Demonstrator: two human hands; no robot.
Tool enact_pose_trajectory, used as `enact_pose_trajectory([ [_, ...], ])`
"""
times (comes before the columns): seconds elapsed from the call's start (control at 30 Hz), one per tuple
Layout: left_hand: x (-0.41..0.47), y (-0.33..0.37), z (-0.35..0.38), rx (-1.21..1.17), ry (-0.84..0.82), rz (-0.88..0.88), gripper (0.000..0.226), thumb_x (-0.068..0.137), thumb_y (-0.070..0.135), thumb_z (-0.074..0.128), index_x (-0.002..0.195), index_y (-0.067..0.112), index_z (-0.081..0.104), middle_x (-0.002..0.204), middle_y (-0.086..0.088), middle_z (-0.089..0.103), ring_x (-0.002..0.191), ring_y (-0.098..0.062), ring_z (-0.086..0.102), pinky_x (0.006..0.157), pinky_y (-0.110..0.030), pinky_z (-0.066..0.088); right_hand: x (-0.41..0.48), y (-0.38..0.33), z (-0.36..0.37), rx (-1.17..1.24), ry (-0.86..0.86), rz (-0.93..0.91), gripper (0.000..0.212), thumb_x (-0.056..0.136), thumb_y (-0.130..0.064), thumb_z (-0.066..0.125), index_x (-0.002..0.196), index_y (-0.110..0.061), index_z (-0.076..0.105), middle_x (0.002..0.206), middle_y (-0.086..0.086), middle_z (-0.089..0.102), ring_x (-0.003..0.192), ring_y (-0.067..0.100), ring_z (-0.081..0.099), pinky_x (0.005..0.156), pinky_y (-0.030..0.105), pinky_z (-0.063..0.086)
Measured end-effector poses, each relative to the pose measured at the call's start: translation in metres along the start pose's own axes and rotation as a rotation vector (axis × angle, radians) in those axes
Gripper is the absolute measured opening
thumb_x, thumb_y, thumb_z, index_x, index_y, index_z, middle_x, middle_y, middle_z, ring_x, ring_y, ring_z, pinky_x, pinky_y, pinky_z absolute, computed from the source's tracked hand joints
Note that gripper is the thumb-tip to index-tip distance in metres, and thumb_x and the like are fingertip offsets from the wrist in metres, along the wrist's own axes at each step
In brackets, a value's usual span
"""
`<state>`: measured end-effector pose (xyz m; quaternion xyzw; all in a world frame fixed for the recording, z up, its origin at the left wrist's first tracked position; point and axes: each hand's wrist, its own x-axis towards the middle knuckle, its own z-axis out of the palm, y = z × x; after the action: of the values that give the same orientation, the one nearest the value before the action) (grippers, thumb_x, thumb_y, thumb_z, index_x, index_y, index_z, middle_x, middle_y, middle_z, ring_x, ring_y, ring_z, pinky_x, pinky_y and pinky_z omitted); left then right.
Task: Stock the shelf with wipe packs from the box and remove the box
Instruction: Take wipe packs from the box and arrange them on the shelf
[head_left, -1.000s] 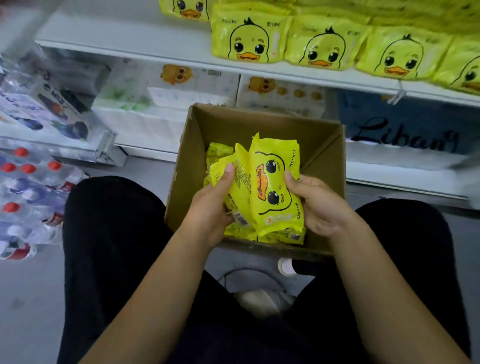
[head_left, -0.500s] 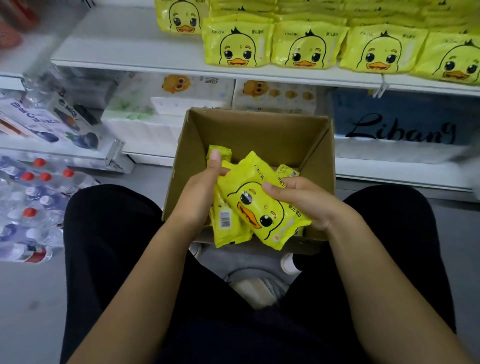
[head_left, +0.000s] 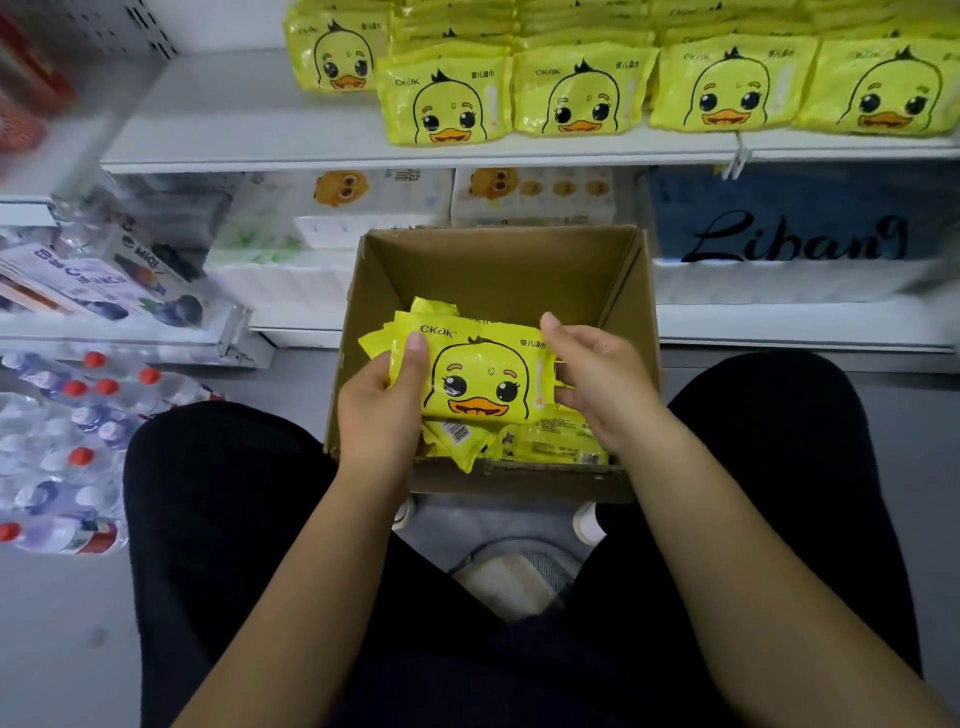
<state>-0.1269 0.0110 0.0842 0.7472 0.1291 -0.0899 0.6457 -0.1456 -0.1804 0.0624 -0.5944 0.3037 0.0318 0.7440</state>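
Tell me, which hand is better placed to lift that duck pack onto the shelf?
Left, probably. The left hand pinches the yellow duck-printed wipe pack with its thumb on top, and the white shelf is bare on that side.

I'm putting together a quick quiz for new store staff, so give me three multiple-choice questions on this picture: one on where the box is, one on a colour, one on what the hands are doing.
1. Where is the cardboard box?
A. On a trolley.
B. Low down, between the person's knees.
C. On a counter.

2. What colour are the wipe packs on the upper shelf?
A. Blue.
B. White.
C. Yellow.

3. What is happening to the top wipe pack?
A. It lies untouched.
B. Both hands hold it over the box.
C. It is taped shut.

Answers:
1 B, it sits between the dark trouser legs.
2 C, the wrappers are yellow with a duck face.
3 B, the left hand and right hand each grip an edge.
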Motion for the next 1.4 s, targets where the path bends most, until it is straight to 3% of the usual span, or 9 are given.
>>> enact_pose_trajectory([
  [0.1,0.004,0.004,-0.002,-0.079,-0.030,-0.145,0.030,0.092,0.056,0.066,0.097,0.029,0.078,0.099,0.000,0.079,0.098,-0.028,0.073,0.085,-0.046,0.057,-0.004,0.005,0.014,-0.007,0.173,-0.167,0.012,0.095,-0.033,0.068,0.096,-0.021,0.071,0.091,-0.009,0.074,0.081,-0.007,0.066,0.074,0.015,0.051],
  [0.4,-0.007,0.025,-0.008,-0.079,0.022,-0.005,0.047,0.100,0.058,0.051,0.082,0.025,0.079,0.090,-0.008,0.079,0.092,-0.033,0.075,0.086,-0.055,0.060,-0.013,-0.003,0.035,0.099,0.142,-0.136,0.052,0.095,-0.051,0.062,0.109,-0.001,0.067,0.113,0.020,0.068,0.095,0.017,0.068,0.097,0.040,0.052],
  [0.47,-0.008,0.024,-0.009,-0.076,0.039,0.035,0.049,0.102,0.058,0.047,0.084,0.025,0.079,0.092,-0.015,0.077,0.089,-0.032,0.074,0.086,-0.053,0.060,-0.019,-0.002,0.043,0.120,0.121,-0.154,0.062,0.094,-0.054,0.061,0.110,0.006,0.059,0.114,0.030,0.062,0.124,0.031,0.037,0.097,0.040,0.048],
  [0.5,-0.009,0.023,-0.010,-0.081,0.055,0.037,0.050,0.102,0.058,0.046,0.081,0.025,0.078,0.092,-0.015,0.077,0.084,-0.027,0.073,0.085,-0.049,0.061,-0.020,-0.002,0.045,0.135,0.128,-0.185,0.063,0.094,-0.053,0.062,0.105,0.009,0.056,0.095,0.032,0.060,0.096,0.008,0.026,0.085,0.034,0.046],
  [0.57,-0.011,0.023,-0.012,-0.114,0.068,0.024,0.052,0.104,0.055,0.046,0.076,0.022,0.075,0.086,-0.007,0.077,0.079,-0.019,0.069,0.078,-0.039,0.059,-0.022,-0.005,0.046,0.171,0.137,-0.171,0.054,0.096,-0.048,0.062,0.089,0.005,0.057,0.068,0.014,0.040,0.067,0.016,0.030,0.067,0.030,0.027],
  [0.63,-0.013,0.023,-0.012,-0.159,0.082,0.005,0.049,0.104,0.052,0.046,0.077,0.021,0.073,0.085,-0.005,0.077,0.078,-0.018,0.068,0.077,-0.039,0.060,-0.023,-0.007,0.043,0.222,0.137,-0.114,0.039,0.097,-0.044,0.062,0.082,-0.009,0.067,0.077,-0.011,0.038,0.083,0.003,0.028,0.089,0.021,0.034],
  [0.73,-0.013,0.024,-0.012,-0.235,0.115,-0.049,0.045,0.103,0.052,0.050,0.085,0.020,0.077,0.089,-0.002,0.078,0.082,-0.021,0.070,0.087,-0.048,0.059,-0.024,-0.011,0.041,0.286,0.159,-0.040,0.024,0.091,-0.046,0.071,0.088,-0.023,0.074,0.104,0.010,0.073,0.101,0.023,0.072,0.099,0.057,0.049],
  [1.1,-0.001,0.027,-0.006,-0.447,0.208,-0.186,0.036,0.100,0.049,0.058,0.107,0.017,0.074,0.101,-0.004,0.079,0.096,-0.027,0.076,0.091,-0.053,0.059,-0.023,-0.018,0.046,0.259,0.137,-0.067,0.045,0.091,-0.052,0.066,0.115,-0.015,0.074,0.110,0.003,0.076,0.110,0.026,0.070,0.104,0.053,0.050],
  [1.4,0.027,0.041,-0.024,-0.475,0.168,-0.149,0.041,0.102,0.055,0.050,0.110,0.021,0.071,0.098,0.001,0.080,0.092,-0.021,0.077,0.085,-0.046,0.061,-0.015,-0.029,0.059,-0.108,0.152,-0.301,0.034,0.101,-0.037,0.058,0.086,-0.011,0.073,0.090,0.019,0.075,0.088,0.043,0.068,0.084,0.050,0.060],
])
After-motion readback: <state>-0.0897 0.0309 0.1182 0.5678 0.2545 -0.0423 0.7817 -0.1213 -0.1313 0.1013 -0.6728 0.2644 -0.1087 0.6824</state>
